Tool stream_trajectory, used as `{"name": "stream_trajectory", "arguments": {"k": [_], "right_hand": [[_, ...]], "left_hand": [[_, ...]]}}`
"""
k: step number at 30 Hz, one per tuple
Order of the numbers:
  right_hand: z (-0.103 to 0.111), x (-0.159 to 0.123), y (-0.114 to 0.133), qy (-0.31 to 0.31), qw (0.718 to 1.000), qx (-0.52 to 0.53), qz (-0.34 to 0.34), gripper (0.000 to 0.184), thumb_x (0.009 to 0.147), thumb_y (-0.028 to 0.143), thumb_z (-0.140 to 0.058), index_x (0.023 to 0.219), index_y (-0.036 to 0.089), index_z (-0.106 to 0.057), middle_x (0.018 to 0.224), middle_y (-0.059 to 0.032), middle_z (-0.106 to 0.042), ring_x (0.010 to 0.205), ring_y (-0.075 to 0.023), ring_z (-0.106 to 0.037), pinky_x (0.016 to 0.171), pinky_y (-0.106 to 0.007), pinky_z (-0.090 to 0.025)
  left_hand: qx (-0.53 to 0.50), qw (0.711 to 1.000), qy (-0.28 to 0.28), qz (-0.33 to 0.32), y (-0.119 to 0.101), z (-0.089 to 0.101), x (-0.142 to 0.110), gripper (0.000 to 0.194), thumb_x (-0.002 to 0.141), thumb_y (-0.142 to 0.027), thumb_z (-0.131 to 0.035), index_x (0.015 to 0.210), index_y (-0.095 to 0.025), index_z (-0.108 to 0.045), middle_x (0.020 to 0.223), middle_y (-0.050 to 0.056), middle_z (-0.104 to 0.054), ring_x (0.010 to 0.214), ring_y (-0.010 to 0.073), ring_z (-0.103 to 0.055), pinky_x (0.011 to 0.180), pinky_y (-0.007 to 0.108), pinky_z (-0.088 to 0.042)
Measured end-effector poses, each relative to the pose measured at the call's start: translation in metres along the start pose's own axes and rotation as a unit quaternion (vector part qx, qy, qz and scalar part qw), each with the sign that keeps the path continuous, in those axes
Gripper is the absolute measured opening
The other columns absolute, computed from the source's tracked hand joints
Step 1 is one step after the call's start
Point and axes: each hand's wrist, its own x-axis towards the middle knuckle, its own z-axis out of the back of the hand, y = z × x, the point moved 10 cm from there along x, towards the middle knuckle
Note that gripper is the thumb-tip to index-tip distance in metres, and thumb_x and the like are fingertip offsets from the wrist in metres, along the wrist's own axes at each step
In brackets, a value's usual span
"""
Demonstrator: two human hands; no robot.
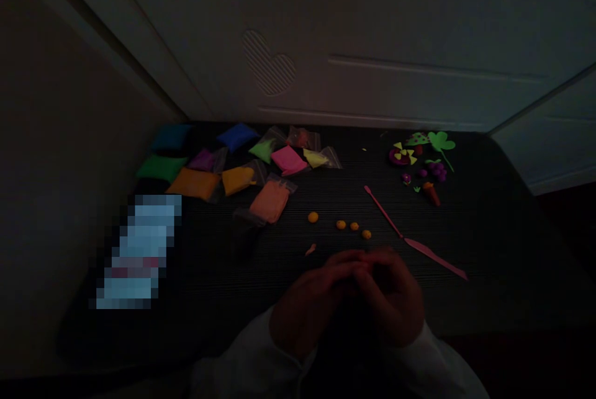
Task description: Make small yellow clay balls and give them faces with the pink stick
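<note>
In the dim light, my left hand (307,303) and my right hand (395,300) meet over the near side of the dark table. Both are closed, their fingertips pressed together. A small reddish patch shows at the fingertips, too dark to name. Just beyond them lie several small yellow clay balls (341,224), with one more yellow ball (313,217) set apart on the left. A scrap of peach-coloured clay (310,249) rests left of my fingers. To the right is a slim pink modelling tool (433,255) with a knife-like blade and a thin stem.
Bags of coloured clay, one orange (193,183) and one peach (270,199), cover the back left. A lit, blurred phone-like screen (139,250) lies at the left edge. Small clay pieces, including purple grapes (437,170) and a carrot shape (431,194), sit back right. A white panel (395,95) rises behind.
</note>
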Motion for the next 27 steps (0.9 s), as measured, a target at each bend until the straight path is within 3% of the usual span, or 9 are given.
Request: {"name": "stream_trajectory", "arguments": {"k": [7,14,21,27], "right_hand": [[0.003,0.002,0.002,-0.001,1.000,0.005,-0.004,0.011,0.083,0.016,-0.047,0.086,0.023,-0.055,0.078,-0.0009,-0.058,0.071,-0.0121,-0.056,0.061,-0.024,-0.047],[-0.007,0.000,0.004,0.051,0.998,0.022,-0.001,0.012,0.082,0.021,-0.048,0.092,0.023,-0.055,0.080,-0.0017,-0.058,0.074,-0.0134,-0.056,0.063,-0.027,-0.046],[-0.016,-0.002,0.008,0.089,0.996,0.025,-0.001,0.013,0.082,0.024,-0.048,0.092,0.022,-0.057,0.078,-0.0021,-0.057,0.072,-0.0139,-0.055,0.061,-0.028,-0.045],[0.001,-0.001,0.014,0.050,0.998,-0.003,0.046,0.018,0.083,0.018,-0.044,0.095,0.024,-0.057,0.078,-0.0022,-0.057,0.072,-0.0138,-0.055,0.061,-0.028,-0.046]], "left_hand": [[0.041,0.999,-0.018,0.008,-0.002,-0.001,0.000,0.032,0.077,-0.028,-0.053,0.103,-0.016,-0.066,0.129,0.011,-0.044,0.121,0.0300,-0.037,0.098,0.038,-0.032],[0.168,0.981,-0.096,0.011,-0.006,0.016,0.000,0.015,0.065,-0.023,-0.068,0.080,-0.021,-0.073,0.111,0.005,-0.053,0.103,0.0229,-0.050,0.094,0.035,-0.035],[0.128,0.979,-0.156,0.003,-0.006,0.026,0.000,0.003,0.059,-0.018,-0.072,0.062,-0.018,-0.071,0.094,0.003,-0.055,0.085,0.0162,-0.053,0.083,0.031,-0.038],[0.070,0.983,-0.172,-0.006,-0.009,0.023,-0.001,0.002,0.059,-0.015,-0.070,0.061,-0.016,-0.070,0.083,0.003,-0.058,0.078,0.0141,-0.052,0.077,0.029,-0.038]]}}
